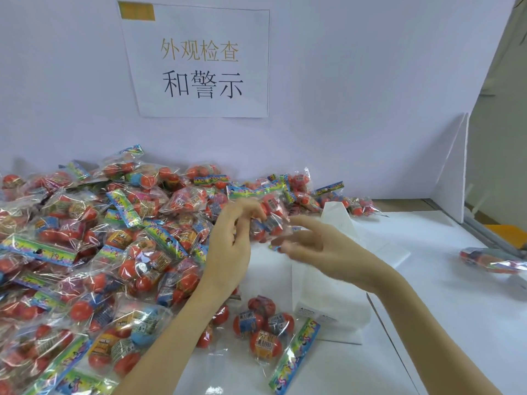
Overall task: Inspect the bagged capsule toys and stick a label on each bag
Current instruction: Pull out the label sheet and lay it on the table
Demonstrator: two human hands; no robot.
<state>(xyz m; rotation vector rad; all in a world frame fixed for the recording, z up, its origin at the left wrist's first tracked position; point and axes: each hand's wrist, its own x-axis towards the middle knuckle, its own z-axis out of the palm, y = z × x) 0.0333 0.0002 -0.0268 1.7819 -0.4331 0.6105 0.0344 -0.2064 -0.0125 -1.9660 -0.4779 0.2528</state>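
Above white table (445, 323), left hand (231, 246) grip pinching held bag (271, 220); right hand (322, 246) grip spread; bag pile (85, 252) crowding left.

red-orange capsules (268, 342), rainbow-striped bag header (295, 354), white table (445, 323)

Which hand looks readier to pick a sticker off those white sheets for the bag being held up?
The right hand, probably. Its fingers are open and it hovers just above the white label sheets. The left hand pinches the lifted bag over by the pile.
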